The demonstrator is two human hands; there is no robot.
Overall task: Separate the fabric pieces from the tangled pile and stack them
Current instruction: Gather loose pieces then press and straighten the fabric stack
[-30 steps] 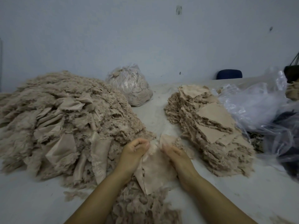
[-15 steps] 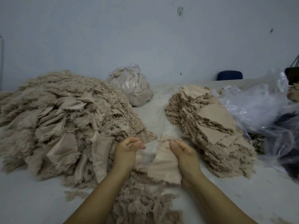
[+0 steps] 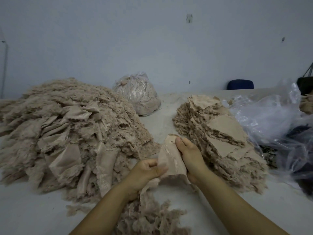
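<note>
1. Two heaps pretty much own the pale surface (image 3: 162, 114): the big tangled pile (image 3: 67, 133) of frayed beige scraps on the left, and the neater stack (image 3: 218, 138) of flat pieces on the right, near the hands.
2. Behind them there's a tied clear bag (image 3: 137, 95) stuffed with more scraps, and loose crumpled plastic (image 3: 264, 116) just right of the stack with something dark under it. Plain bluish wall, and a blue chair back (image 3: 240, 84) poking up past the far edge. Dim room overall.
3. Right at the front sits a small fluffy clump of threads (image 3: 149, 219), between the forearms.
4. Now the actual step: one fabric piece (image 3: 171, 160) is held up between both hands, just in front of the stack. Left hand (image 3: 145, 170) pinches its lower left edge, fingers curled tight onto it. Right hand (image 3: 189, 155) grips the right side, thumb on the top corner.
5. My read is the piece is basically free of the tangle, so next up is flattening it and laying it on the stack. It needs squaring up with the pieces below, and frayed edges will probably drag fluff along.
</note>
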